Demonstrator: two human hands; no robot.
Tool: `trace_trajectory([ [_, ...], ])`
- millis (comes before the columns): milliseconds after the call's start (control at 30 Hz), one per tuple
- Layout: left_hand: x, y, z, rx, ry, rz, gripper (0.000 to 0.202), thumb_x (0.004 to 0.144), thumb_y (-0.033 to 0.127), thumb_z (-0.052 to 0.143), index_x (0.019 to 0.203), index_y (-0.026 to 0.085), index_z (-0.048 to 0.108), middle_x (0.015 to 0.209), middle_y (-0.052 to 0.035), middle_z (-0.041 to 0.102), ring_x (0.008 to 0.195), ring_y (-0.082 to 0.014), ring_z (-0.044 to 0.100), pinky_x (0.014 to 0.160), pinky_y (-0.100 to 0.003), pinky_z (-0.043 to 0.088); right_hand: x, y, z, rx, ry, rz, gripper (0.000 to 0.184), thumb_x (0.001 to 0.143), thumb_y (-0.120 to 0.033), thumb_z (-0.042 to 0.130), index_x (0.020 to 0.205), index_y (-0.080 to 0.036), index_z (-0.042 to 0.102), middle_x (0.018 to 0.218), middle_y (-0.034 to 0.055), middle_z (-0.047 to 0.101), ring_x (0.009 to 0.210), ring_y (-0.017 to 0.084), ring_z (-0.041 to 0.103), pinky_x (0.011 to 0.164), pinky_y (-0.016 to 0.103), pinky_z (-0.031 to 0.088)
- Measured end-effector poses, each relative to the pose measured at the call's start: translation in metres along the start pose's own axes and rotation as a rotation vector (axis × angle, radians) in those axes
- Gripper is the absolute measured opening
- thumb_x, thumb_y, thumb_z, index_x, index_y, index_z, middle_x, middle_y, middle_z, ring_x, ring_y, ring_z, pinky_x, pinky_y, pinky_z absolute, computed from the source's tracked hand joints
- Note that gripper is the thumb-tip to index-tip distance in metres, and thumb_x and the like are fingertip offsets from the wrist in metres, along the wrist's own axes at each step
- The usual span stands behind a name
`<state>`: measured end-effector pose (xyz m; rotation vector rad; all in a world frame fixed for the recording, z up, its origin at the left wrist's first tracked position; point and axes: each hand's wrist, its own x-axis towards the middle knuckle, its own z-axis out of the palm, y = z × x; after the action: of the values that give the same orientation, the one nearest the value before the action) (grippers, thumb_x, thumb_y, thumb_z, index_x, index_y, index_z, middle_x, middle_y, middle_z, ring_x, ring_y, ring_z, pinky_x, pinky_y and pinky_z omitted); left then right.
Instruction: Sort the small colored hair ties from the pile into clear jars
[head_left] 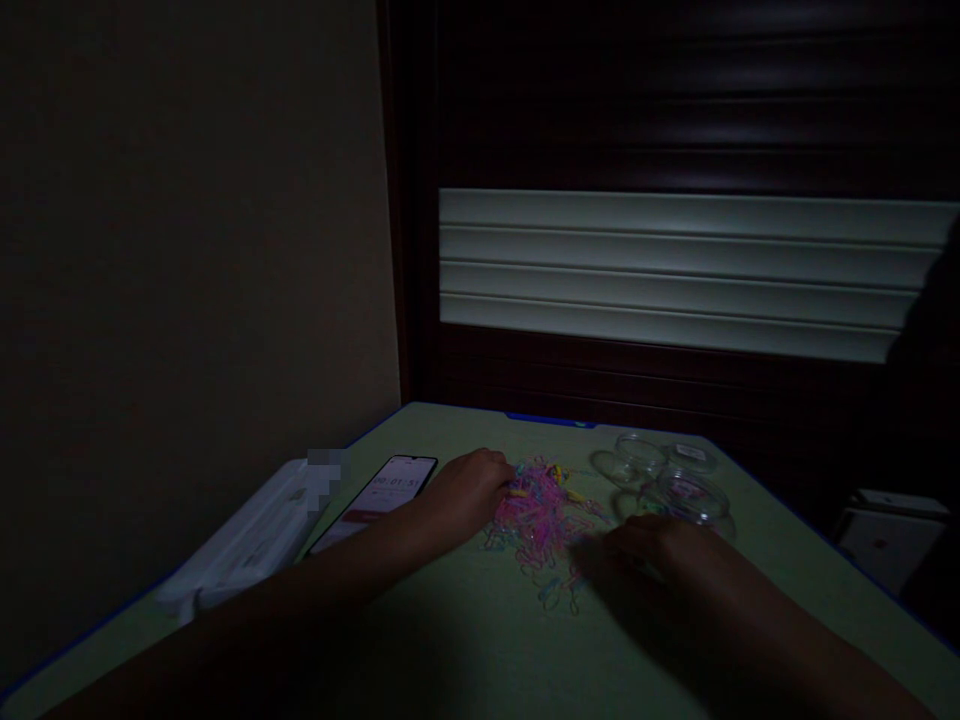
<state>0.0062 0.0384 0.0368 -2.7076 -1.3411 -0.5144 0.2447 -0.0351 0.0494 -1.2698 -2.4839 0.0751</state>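
Note:
A loose pile of small thin coloured loops, which look like rubber bands (541,515), lies on the table, mostly pink with some yellow, blue and green. My left hand (474,490) rests at the pile's left edge with its fingers curled in against the loops; whatever is between the fingertips is hidden. To the right of the pile, my right hand (664,545) hovers low over the table, fingers bent together and pointing left. Dim light hides what its fingertips hold, if anything. Just behind that hand stands a round clear container (694,495) with some coloured bits inside.
More clear round containers (641,452) and lids stand at the back right of the green table (450,640). On the left lie a phone (390,485) showing a timer and a long white plastic box (251,535). A wall and a dark slatted panel rise behind.

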Motion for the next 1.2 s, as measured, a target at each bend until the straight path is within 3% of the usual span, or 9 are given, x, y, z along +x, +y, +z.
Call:
trace_trajectory([
  [300, 0.001, 0.002, -0.001, -0.001, 0.013, -0.037, 0.016, 0.08, 0.012, 0.047, 0.08, 0.015, 0.063, 0.082, -0.0061, 0.062, 0.08, -0.0182, 0.057, 0.072, -0.025, 0.042, -0.001, -0.011, -0.011, 0.006, -0.059, 0.028, 0.034, 0.089, -0.026, 0.035, 0.068, -0.02, 0.062, 0.066, 0.0027, 0.061, 0.057, 0.012, 0.056, 0.052, 0.023, 0.037],
  [600, -0.001, 0.001, 0.001, 0.007, 0.025, -0.056, 0.016, 0.082, 0.014, 0.046, 0.078, 0.016, 0.061, 0.081, -0.006, 0.061, 0.078, -0.0184, 0.057, 0.069, -0.026, 0.042, -0.001, 0.002, 0.003, -0.006, -0.028, -0.002, 0.033, 0.089, -0.03, 0.035, 0.067, -0.021, 0.059, 0.067, 0.0011, 0.059, 0.057, 0.011, 0.052, 0.051, 0.023, 0.035],
  [900, -0.001, -0.004, 0.012, 0.028, 0.055, -0.064, 0.014, 0.083, 0.022, 0.049, 0.085, 0.016, 0.062, 0.084, -0.0069, 0.061, 0.082, -0.0202, 0.056, 0.071, -0.027, 0.041, -0.001, -0.004, -0.006, 0.009, -0.062, 0.018, 0.034, 0.09, -0.031, 0.034, 0.072, -0.021, 0.061, 0.07, 0.0021, 0.061, 0.059, 0.012, 0.054, 0.055, 0.024, 0.035],
  [1200, 0.0, 0.0, 0.01, 0.041, 0.063, -0.081, 0.016, 0.084, 0.017, 0.045, 0.083, 0.016, 0.061, 0.082, -0.006, 0.061, 0.08, -0.0188, 0.056, 0.07, -0.026, 0.041, -0.001, 0.002, 0.005, -0.016, -0.045, 0.02, 0.035, 0.09, -0.033, 0.032, 0.069, -0.022, 0.058, 0.066, 0.0005, 0.058, 0.056, 0.011, 0.052, 0.052, 0.023, 0.034],
])
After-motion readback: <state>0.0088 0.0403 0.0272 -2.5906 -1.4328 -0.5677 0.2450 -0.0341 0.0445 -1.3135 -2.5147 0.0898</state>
